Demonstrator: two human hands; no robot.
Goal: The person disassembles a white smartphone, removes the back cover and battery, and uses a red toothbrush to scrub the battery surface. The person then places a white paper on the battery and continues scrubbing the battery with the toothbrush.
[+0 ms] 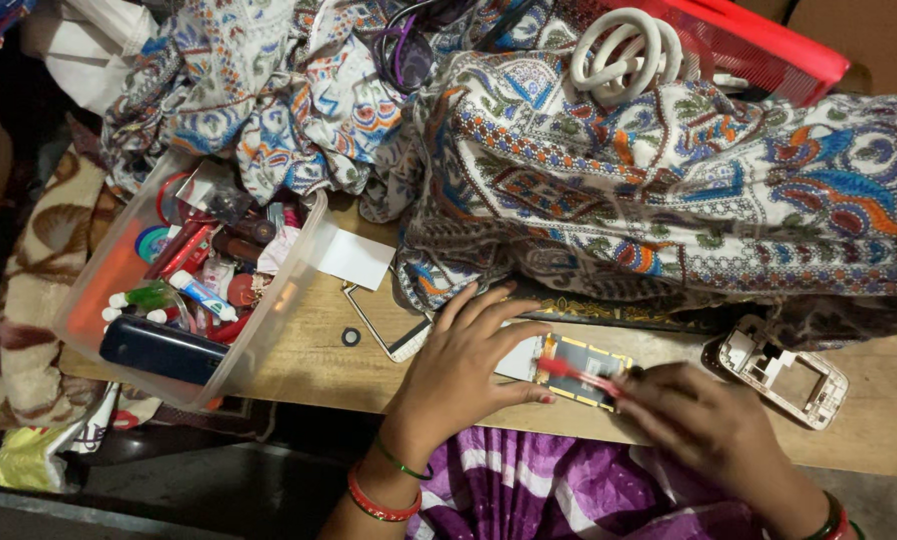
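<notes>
An opened phone body with a black and yellow circuit board lies on the wooden board. My left hand rests flat on its left end, fingers spread, holding it down. My right hand grips a thin red-handled tool whose tip lies over the circuit board. The right hand is blurred. Bangles circle both wrists.
A clear plastic box of small tubes, tools and a dark blue phone sits at the left. A bare phone frame lies at the right. A glass screen panel, small ring, white paper and patterned cloth surround the work spot.
</notes>
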